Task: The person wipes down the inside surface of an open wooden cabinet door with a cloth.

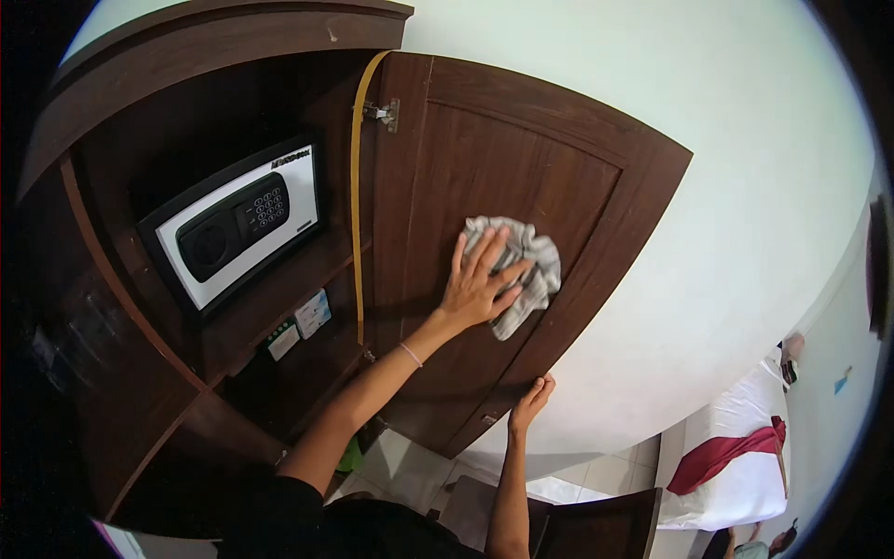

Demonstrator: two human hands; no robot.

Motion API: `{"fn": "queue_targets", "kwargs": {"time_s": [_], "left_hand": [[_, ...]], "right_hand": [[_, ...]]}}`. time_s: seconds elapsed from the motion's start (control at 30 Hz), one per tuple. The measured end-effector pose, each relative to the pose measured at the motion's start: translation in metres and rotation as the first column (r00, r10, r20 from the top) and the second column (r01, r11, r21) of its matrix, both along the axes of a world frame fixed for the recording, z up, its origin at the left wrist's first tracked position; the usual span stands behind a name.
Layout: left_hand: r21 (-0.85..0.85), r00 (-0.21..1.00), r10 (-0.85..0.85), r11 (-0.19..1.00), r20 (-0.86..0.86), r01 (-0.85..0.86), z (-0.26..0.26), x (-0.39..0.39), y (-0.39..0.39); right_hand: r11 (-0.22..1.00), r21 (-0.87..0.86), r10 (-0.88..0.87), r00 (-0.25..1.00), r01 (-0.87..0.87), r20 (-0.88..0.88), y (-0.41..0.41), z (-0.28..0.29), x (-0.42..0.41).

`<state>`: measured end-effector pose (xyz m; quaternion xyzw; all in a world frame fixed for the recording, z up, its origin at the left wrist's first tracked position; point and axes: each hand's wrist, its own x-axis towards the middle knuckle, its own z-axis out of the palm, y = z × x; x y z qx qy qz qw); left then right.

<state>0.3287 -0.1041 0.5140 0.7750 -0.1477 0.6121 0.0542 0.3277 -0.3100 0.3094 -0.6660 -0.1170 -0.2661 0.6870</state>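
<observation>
My left hand (478, 279) lies spread over a crumpled grey-and-white striped cloth (541, 262), holding it against the inner panel of a dark brown wooden cabinet door (461, 168). The door stands swung out on its metal hinge (391, 115). Lower down, the fingers of my right hand (532, 404) wrap around the door's free edge. To the left is the open cabinet, with an electronic safe (237, 230) on a shelf; the safe has a white front and a black keypad panel.
Small printed boxes (312, 313) sit on the shelf below the safe. A yellow-brown strip (356, 209) runs along the cabinet's front edge. Beneath my arms is a wooden chair (601, 524). At right stands a bed (740, 412) with a red runner; a person (758, 548) is beside it.
</observation>
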Motion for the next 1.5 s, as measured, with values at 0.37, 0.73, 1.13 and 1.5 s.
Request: {"fn": "queue_targets", "kwargs": {"time_s": [0.37,0.73,1.13,1.5], "left_hand": [[-0.19,0.991,-0.045,0.979,0.126,0.069,0.13,0.009,-0.08],[-0.033,0.994,-0.097,0.995,0.042,0.098,0.08,0.014,-0.103],[0.32,0.998,0.05,0.945,0.049,-0.063,-0.057,0.015,-0.079],[0.16,0.991,-0.068,0.983,-0.119,0.087,-0.102,0.011,-0.092]], "right_hand": [[1.0,-0.009,-0.005,1.0,0.005,-0.022,0.0,0.009,-0.006],[0.998,-0.041,-0.039,0.999,0.04,0.019,0.0,0.007,-0.002],[0.99,-0.102,-0.092,0.995,0.094,0.027,-0.003,-0.003,0.002],[0.975,-0.211,-0.083,0.995,0.07,-0.051,-0.009,-0.036,0.005]]}}
